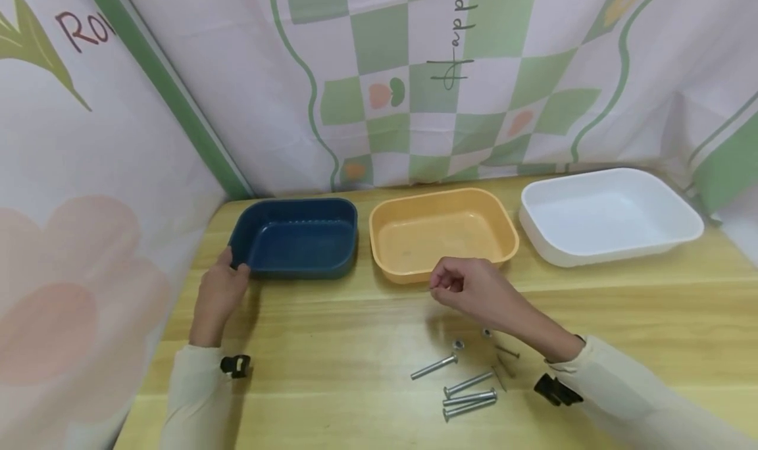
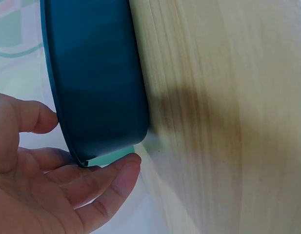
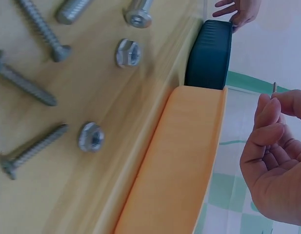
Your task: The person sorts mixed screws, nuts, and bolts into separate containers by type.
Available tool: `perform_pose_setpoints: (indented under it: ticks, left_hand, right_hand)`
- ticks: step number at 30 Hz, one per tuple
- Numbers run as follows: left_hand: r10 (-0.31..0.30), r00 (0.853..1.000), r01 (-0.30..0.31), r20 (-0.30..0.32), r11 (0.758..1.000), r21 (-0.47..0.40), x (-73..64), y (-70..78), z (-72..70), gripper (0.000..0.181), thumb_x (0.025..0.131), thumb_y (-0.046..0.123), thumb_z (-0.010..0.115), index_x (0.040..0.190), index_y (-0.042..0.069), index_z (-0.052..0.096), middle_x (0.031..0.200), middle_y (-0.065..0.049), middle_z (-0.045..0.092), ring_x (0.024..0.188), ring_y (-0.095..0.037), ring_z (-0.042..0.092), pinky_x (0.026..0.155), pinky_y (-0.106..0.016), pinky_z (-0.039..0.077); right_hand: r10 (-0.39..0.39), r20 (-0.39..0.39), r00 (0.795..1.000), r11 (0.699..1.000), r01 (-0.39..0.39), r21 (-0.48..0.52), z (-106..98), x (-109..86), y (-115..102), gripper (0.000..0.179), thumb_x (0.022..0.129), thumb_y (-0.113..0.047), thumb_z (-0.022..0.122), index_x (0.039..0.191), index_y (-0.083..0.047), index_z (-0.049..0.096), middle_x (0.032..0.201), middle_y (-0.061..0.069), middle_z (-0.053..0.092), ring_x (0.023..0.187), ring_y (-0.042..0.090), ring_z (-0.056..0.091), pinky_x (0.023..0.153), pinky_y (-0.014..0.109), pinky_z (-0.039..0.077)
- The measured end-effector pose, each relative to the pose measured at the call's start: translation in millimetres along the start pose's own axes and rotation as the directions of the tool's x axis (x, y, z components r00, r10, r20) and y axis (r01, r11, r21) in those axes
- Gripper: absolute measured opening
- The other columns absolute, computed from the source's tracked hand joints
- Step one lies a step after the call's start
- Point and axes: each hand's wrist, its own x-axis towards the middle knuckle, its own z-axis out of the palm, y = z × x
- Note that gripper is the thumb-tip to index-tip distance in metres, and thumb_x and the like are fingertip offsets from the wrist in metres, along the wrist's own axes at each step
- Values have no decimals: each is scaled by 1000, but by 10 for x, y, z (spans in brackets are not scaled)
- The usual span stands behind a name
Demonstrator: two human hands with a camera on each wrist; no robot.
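Observation:
At the left corner of the dark blue tray (image 1: 296, 274), my left hand (image 1: 219, 292) holds the rim, thumb on one side and fingers round the other. The left wrist view shows the thumb tip against the tray's edge (image 2: 99, 73). My right hand (image 1: 474, 291) is raised before the front edge of the orange tray (image 1: 403, 277). Between thumb and forefinger it pinches a small screw (image 3: 274, 88), its threaded end pointing up in the right wrist view. Below that hand lie two nuts (image 1: 458, 345), several long bolts (image 1: 468, 384) and thin screws (image 3: 30, 85) on the wooden table.
A white tray (image 1: 610, 239) stands to the right of the orange one, all three in a row along the back of the table (image 1: 331, 358). Behind them hangs a patterned cloth (image 1: 438, 127), and another cloth covers the left side.

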Motion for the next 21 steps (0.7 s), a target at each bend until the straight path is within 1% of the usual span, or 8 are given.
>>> perform_pose_setpoints:
  ticks: [4,8,10,13,15,16,20,21]
  left_hand:
    - [14,1000,-14,-3,1000,-9,1,-10,2,61,91,25,33,142,0,11,67,-11,48,44,-17,40,43,-33,36]
    - [18,1000,-18,-6,1000,-11,5,-12,16,61,91,25,34,142,-1,12,55,-5,40,42,-16,38,40,-32,36]
    - [23,1000,-23,-9,1000,-15,13,-10,30,60,91,25,34,142,-1,13,56,-5,41,42,-16,39,39,-31,35]
    - [34,999,-34,-11,999,-23,32,-4,50,60,92,25,34,142,0,13,67,-12,48,41,-16,40,39,-31,36]
    - [37,999,-37,-10,999,-26,38,-2,55,60,92,25,33,142,0,12,89,-21,55,42,-16,41,40,-32,37]
    - [32,999,-32,-8,999,-26,37,-2,54,60,91,26,33,142,0,12,91,-22,55,42,-17,41,40,-32,37]
    - [27,999,-28,-32,1000,-13,15,-24,46,60,92,26,33,142,1,13,94,-21,55,47,-19,44,42,-33,37]
    - [26,999,-27,-37,1000,-8,11,-29,44,60,92,27,33,142,2,13,87,-18,55,48,-20,44,42,-33,37]
  right_hand:
    - [-11,13,1000,1000,11,-2,10,40,-57,9,78,-10,64,78,-18,61,68,-10,58,62,8,53,55,25,44]
    - [-5,27,1000,1000,5,14,18,68,-101,8,78,-9,63,78,-17,61,69,-10,59,64,9,54,56,25,45]
    - [-3,26,1000,1000,2,15,23,83,-112,9,78,-9,63,78,-17,61,69,-9,58,63,9,54,56,26,45]
    - [-3,15,1000,1000,3,4,35,113,-116,10,77,-9,64,77,-18,61,68,-10,58,63,8,54,56,26,45]
    - [-7,6,1000,1000,7,-8,48,141,-120,9,76,-9,64,77,-18,62,67,-10,58,62,8,53,56,25,44]
    - [-10,0,1000,1000,10,-13,58,159,-123,9,76,-9,64,77,-18,62,67,-10,58,62,8,53,56,25,44]
    - [-19,-7,1000,999,19,-29,98,237,-159,9,76,-9,64,76,-18,62,66,-11,57,62,8,53,56,26,43]
    - [-22,-6,1000,999,21,-30,108,256,-170,9,76,-9,64,76,-18,62,66,-10,57,62,8,52,56,26,43]
